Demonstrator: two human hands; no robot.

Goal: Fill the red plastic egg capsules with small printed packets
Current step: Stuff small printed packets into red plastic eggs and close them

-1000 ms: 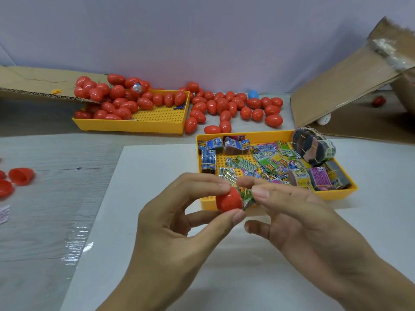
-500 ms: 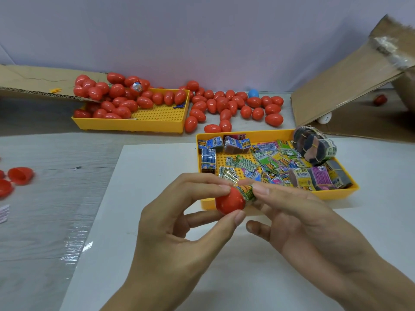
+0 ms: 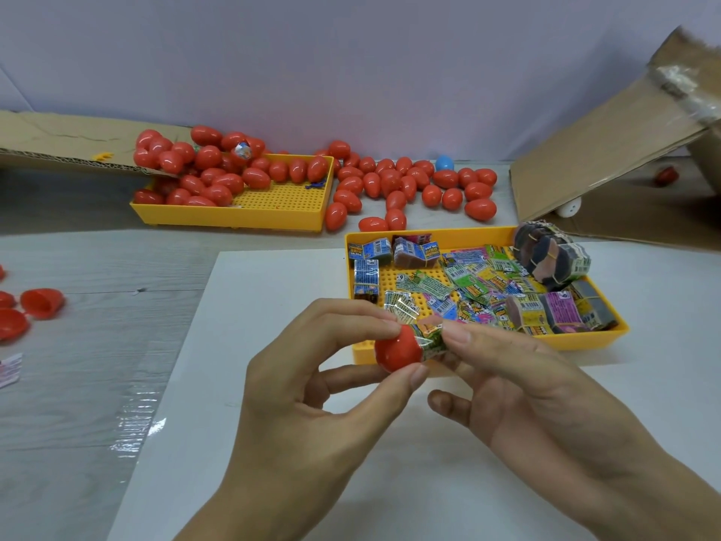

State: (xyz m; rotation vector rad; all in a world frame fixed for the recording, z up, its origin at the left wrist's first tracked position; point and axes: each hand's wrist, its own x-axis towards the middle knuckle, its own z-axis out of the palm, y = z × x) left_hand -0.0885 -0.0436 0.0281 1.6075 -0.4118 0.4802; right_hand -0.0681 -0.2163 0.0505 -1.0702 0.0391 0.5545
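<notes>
While my left hand [image 3: 312,392] pinches a red capsule half [image 3: 398,350] between thumb and forefinger at frame centre, my right hand [image 3: 546,400] pinches a printed packet [image 3: 431,339] lodged partway in its open end, just before the yellow packet tray [image 3: 585,339].

Bright, even light falls from above, casting only soft, faint shadows under the hands onto the white board [image 3: 273,443]. A streak of glare shines on the plastic film [image 3: 136,427] covering the table at left, and small highlights glint on the red eggs [image 3: 394,185]. The wide-angle lens bows the edges, tilting the cardboard flap [image 3: 608,150]. Focus is fairly sharp centrally, softer toward the corners
</notes>
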